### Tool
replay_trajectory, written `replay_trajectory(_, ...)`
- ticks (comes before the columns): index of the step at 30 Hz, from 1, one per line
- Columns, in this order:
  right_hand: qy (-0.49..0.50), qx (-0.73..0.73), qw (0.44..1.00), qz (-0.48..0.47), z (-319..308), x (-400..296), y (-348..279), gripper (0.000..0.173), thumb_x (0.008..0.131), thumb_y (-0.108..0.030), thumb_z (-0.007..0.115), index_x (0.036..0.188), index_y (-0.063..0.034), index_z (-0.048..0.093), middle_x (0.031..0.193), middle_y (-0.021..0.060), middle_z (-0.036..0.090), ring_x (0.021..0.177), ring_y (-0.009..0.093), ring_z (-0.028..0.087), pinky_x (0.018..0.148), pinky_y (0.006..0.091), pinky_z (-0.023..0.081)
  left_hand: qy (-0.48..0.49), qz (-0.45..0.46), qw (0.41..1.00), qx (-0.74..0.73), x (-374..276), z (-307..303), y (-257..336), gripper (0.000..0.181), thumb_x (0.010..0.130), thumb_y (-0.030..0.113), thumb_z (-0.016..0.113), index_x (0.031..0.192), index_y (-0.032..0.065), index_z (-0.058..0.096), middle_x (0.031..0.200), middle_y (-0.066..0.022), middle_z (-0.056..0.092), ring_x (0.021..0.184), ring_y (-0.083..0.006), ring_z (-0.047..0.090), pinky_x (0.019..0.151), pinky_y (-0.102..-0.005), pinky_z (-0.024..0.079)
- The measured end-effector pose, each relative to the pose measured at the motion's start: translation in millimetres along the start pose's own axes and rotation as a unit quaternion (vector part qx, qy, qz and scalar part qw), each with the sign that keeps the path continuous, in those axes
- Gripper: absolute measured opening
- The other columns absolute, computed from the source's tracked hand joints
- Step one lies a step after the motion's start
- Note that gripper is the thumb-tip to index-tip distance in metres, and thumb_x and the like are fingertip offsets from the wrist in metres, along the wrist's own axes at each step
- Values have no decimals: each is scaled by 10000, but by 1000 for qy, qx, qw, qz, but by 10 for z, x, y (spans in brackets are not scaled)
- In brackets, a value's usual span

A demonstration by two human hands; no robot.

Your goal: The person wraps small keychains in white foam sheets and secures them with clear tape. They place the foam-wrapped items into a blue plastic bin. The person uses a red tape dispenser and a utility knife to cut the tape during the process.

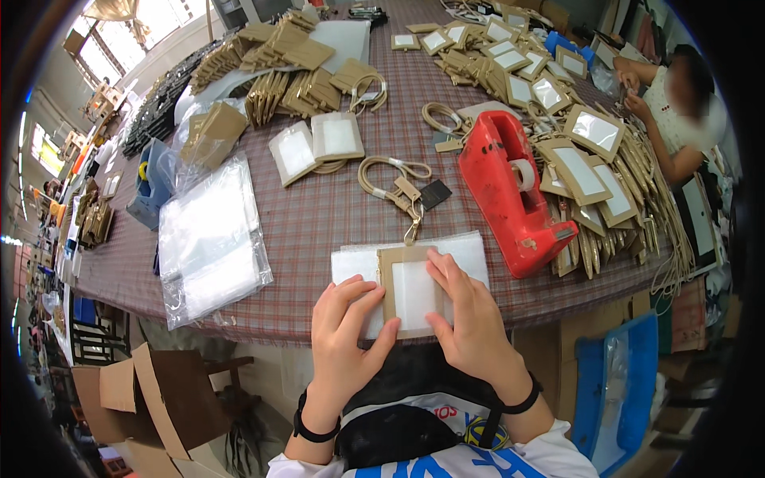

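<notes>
A tan badge holder [389, 299] with a pale window lies on white foam sheets [352, 263] at the table's near edge. My left hand [346, 334] rests along its left side, fingers apart. My right hand [469, 322] lies at its right side, with fingertips on a translucent sheet that covers part of the window. Above the holder, a metal clasp [412, 230] links it to a coiled tan cord [364, 173] bearing a tan tag and a black tag [435, 194]. Whether either hand grips the sheet's edge is unclear.
A red tape dispenser [502, 203] stands to the right, beside piled badge holders [588, 173]. Clear plastic bags [209, 239] and a blue dispenser [146, 185] lie left. More tan holders [299, 89] are stacked farther back. Another person [687, 119] sits at the far right.
</notes>
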State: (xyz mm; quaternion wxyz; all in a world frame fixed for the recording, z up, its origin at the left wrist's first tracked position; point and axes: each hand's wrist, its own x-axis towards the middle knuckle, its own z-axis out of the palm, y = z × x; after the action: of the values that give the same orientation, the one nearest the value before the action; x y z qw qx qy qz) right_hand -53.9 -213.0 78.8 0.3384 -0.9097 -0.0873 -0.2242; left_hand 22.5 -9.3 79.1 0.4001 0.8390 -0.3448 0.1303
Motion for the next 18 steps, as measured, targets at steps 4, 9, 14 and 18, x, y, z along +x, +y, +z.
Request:
replay_trajectory(4,-15,4,1000,17,-23,3,-5,925,856,-8,768,1637,55,275,1612,268,476,1394,379,575,1096,454,465,0,10,1000,12,1,25,-26,456,768,157,873,1195,57,747,1230,-111,725,1247,-390,664,1084,-519,473)
replay_trajectory(9,-40,9,998,41,-77,52,-49,960,823,1,773,1640,51,272,1620,278,468,1382,366,595,1088,448,469,18,17,1000,9,11,78,-49,435,719,186,881,1111,61,739,1179,-123,740,1190,-396,693,1014,-486,503)
replay_trajectory(14,-52,22,997,44,-64,63,-28,976,814,5,769,1649,35,263,1611,303,470,1345,362,640,1072,453,480,17,24,999,23,-1,92,-83,413,713,212,878,1068,67,727,1118,-117,751,1131,-402,715,987,-482,512)
replay_trajectory(18,-28,28,999,29,-13,35,15,978,815,-2,768,1650,31,262,1600,302,487,1340,363,649,1066,451,485,5,3,999,32,-8,61,-74,410,776,207,839,1129,32,724,1217,-149,700,1192,-389,659,1003,-494,495)
